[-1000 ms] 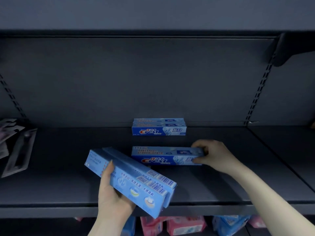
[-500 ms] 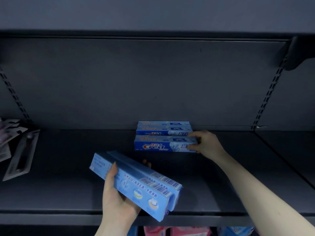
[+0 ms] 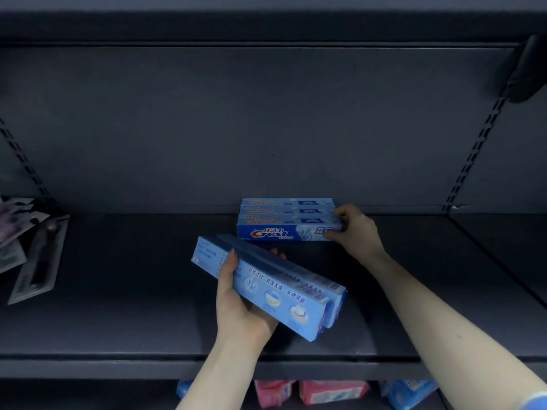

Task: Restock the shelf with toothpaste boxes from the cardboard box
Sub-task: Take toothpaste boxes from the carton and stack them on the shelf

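Observation:
Three blue toothpaste boxes lie side by side in a row (image 3: 287, 207) at the back of the dark shelf (image 3: 133, 315). The front box (image 3: 281, 232) shows its brand face, and my right hand (image 3: 353, 229) grips its right end, pressed against the two behind. My left hand (image 3: 239, 303) holds two more blue toothpaste boxes (image 3: 275, 288) together, slanted above the shelf's front half, thumb on top and fingers under. The cardboard box is out of view.
Flat packaged goods (image 3: 32, 255) lie at the shelf's left end. Slotted uprights (image 3: 476, 149) run up the back panel, and a bracket (image 3: 529, 72) juts out at the top right. Pink and blue packs (image 3: 325, 392) sit on the shelf below.
My right hand has pushed the front box back from mid-shelf until it sits against the two at the back. My left hand has kept the two boxes, lifting them slightly.

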### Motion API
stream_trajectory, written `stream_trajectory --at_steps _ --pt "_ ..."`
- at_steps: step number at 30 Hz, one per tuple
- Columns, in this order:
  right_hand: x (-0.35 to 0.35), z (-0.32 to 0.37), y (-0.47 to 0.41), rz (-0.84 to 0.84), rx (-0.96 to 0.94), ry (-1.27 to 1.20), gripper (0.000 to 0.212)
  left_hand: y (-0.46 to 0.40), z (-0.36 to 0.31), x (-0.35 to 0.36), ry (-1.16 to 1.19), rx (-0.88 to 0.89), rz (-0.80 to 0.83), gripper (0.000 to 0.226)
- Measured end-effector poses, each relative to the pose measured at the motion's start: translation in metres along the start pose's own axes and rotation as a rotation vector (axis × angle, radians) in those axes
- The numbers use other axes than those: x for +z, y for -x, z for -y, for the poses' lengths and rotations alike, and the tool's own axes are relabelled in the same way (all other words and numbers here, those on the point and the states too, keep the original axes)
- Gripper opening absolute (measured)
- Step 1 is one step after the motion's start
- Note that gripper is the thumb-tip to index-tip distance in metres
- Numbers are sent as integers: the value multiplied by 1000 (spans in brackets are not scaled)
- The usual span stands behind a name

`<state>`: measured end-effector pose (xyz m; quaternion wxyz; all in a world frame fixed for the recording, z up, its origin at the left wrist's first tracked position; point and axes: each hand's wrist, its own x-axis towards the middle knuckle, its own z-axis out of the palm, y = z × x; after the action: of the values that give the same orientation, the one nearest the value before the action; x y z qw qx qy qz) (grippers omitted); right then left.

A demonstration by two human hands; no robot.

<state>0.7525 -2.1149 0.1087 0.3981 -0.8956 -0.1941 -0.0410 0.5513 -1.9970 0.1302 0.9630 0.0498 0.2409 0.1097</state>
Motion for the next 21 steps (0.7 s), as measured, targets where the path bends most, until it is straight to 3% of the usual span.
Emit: stream_trajectory --at_steps 8,10,12,14,16,19,21 --pt "13 -2 9 -87 57 -14 52 2 2 -4 -27 10 -22 44" --pt "18 -4 13 -174 31 17 53 2 4 -5 -77 35 -40 39" --pt "15 -1 21 -320 -27 13 42 3 5 -4 -113 46 -29 36" --pt "6 10 33 -354 -76 -97 25 4 7 -2 -132 51 -20 38" --pt "-8 29 49 -177 -30 -299 4 6 8 1 -144 62 -6 38" --pt "-29 58 85 327 81 -463 21 10 11 5 -121 58 37 36" --pt "-39 66 108 528 145 -528 33 15 13 6 -108 65 67 34"
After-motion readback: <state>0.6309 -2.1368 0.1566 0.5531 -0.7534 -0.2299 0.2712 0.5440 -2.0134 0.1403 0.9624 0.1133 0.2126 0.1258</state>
